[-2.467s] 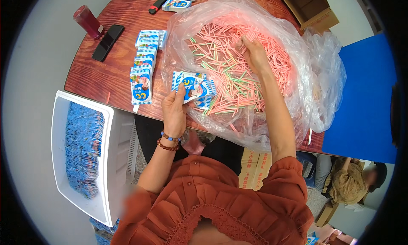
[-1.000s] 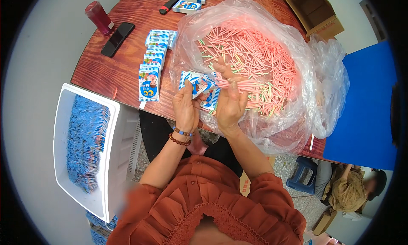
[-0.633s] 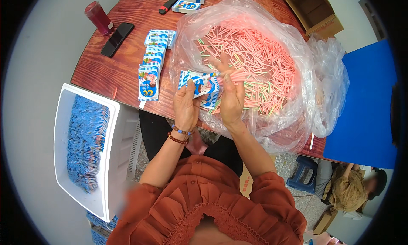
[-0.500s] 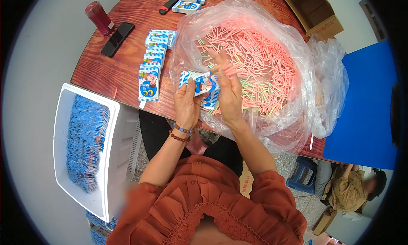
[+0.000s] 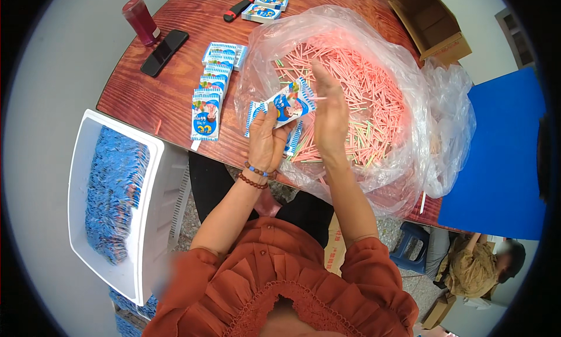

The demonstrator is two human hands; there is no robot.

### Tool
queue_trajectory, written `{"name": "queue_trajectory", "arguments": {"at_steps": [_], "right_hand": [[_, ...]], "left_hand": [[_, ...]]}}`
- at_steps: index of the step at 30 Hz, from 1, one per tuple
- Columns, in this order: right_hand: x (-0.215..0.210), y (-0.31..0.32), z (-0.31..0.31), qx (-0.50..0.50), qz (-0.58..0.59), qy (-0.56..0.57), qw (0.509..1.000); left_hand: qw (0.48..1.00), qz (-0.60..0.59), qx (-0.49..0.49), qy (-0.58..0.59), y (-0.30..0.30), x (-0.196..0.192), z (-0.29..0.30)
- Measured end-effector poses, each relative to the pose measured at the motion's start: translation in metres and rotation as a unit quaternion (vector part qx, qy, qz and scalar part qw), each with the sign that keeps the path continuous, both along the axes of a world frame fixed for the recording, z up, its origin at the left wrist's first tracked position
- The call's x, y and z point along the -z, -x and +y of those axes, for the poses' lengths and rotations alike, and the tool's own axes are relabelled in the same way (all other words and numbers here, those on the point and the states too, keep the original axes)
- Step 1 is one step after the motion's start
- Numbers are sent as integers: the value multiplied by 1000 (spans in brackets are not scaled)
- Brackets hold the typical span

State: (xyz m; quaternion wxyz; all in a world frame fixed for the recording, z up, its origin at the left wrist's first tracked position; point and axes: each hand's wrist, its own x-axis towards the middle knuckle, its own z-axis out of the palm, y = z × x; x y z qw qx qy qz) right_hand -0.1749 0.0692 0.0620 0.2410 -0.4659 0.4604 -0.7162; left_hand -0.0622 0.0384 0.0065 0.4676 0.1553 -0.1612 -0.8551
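Head view, clock from frame centre: left hand (image 5: 265,139) pinches blue-and-white packet (image 5: 290,105) at 12; right hand (image 5: 332,121) unclenched, fingers extended, just beyond packet's 3 o'clock end; pink sticks (image 5: 377,94) in clear bag (image 5: 422,118), 1–2; overlapping packets (image 5: 205,112), 10–11

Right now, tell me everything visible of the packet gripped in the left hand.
The packet is a flat, rectangular sachet of what looks like glossy film, printed blue and white with a cartoon figure and a striped end. The left hand grips its lower left end, thumb on top; it tilts up to the right, over the near-left part of the clear plastic bag. A pink stick shows between its right end and the right hand. Whether it is sealed cannot be told.
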Motion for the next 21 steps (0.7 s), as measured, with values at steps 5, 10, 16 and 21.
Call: {"name": "queue_trajectory", "arguments": {"at_steps": [5,10,16,21], "right_hand": [[-12,30,21,0,-146,5,989],[-6,0,25,24,-36,-161,986],[-9,18,6,-182,-29,-204,961],[-21,-12,-14,-223,-29,-254,941]], "left_hand": [[999,-6,-20,47,-2,-2,-4],[997,-42,-37,57,5,-11,6],[994,-74,32,76,-21,-19,-4],[973,-184,-87,111,-49,-8,-8]]}}
